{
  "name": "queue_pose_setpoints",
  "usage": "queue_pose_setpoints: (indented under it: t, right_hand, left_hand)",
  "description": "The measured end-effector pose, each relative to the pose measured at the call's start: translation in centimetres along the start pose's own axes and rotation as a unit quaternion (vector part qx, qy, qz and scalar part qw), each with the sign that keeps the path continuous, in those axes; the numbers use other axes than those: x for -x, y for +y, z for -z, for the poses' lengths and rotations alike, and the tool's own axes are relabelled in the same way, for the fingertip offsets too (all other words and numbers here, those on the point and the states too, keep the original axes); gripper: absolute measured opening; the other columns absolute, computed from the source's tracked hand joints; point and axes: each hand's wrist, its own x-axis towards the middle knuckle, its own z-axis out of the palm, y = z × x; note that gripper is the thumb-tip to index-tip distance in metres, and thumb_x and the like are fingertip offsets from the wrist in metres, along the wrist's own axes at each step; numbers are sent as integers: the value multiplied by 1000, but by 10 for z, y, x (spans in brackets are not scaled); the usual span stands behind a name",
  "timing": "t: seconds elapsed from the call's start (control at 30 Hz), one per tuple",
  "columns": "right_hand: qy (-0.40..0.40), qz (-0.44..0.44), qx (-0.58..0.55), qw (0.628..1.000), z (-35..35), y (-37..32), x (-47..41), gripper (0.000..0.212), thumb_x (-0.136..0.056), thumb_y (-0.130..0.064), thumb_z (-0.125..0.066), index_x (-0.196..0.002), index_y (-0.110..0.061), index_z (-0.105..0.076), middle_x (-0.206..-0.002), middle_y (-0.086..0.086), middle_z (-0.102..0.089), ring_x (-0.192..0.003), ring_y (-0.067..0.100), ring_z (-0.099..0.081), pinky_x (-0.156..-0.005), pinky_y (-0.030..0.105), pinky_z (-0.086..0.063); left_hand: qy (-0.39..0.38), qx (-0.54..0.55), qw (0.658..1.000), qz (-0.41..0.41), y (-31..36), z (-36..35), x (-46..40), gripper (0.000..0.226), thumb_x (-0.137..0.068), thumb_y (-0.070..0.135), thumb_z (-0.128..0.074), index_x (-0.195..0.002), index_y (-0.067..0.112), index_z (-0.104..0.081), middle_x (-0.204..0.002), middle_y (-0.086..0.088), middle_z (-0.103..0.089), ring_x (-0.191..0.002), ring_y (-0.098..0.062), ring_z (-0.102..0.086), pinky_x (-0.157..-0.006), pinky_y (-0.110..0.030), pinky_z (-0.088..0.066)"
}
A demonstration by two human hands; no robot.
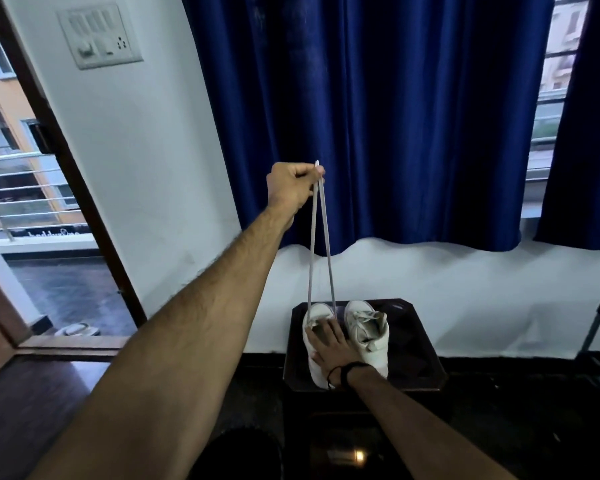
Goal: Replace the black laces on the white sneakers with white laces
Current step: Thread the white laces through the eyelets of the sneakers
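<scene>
1. Nearest up: left hand raised high, fingers pinching both ends of white lace, pulled taut from left sneaker.
2. Right hand pressing flat, fingers straight, on that sneaker.
3. Could yank uneven, or slip the lace out of the bottom eyelets, if pulled harder.
4. Dark tray holds both sneakers; right sneaker already white-laced, looks like.

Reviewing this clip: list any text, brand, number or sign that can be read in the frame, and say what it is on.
Dark sign on the balcony ledge outside the door: light lettering, seemingly mirrored, too blurred to read.
Switch panel on the wall: no readable markings.
Sneakers on the tray: no brand or label visible.
Nothing else carries text.
</scene>
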Motion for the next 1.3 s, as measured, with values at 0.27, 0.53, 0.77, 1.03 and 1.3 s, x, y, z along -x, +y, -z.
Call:
queue_pose_setpoints:
  t: [0.27,0.53,0.77,1.03,1.3]
  right_hand:
    - [-14,-2,-47,999,-1,-2,-9,59,-103,-35,-30,-153,-35,1,-162,4,9,-147,24,19,-116,50,-17]
    - [-33,6,-60,998,-10,3,-17,61,-102,-36,-31,-153,-34,3,-161,5,16,-145,25,24,-116,54,-16]
    - [322,-76,-220,917,41,-4,-7,37,-94,-40,-31,-84,-18,-59,-91,4,-62,-89,23,-54,-81,36,-43]
    - [110,-23,-630,769,153,-11,-39,70,-103,-49,-11,-116,-8,-67,-112,12,-68,-107,15,-58,-92,20,-35]
    - [90,-11,-686,722,122,1,-50,43,-105,-32,-32,-79,-15,-62,-65,-4,-42,-60,10,-36,-70,25,-33]
  left_hand:
    - [37,13,999,-8,12,-3,-7,6,-87,19,-73,-85,16,-77,-77,1,-74,-76,-9,-70,-66,-23,-59]
    - [47,6,999,-17,13,3,-8,12,-87,19,-73,-94,10,-77,-83,2,-75,-72,2,-70,-68,-21,-59]
    - [9,5,1000,7,4,7,-9,14,-86,21,-74,-96,10,-76,-82,1,-74,-80,-6,-72,-67,-20,-58]
    - [-6,26,1000,16,2,3,-7,11,-87,19,-74,-94,11,-76,-88,-3,-75,-86,-12,-73,-69,-21,-59]
    - [35,56,997,46,-15,18,-22,9,-86,17,-75,-91,11,-76,-86,-6,-75,-85,-17,-73,-77,-29,-61]
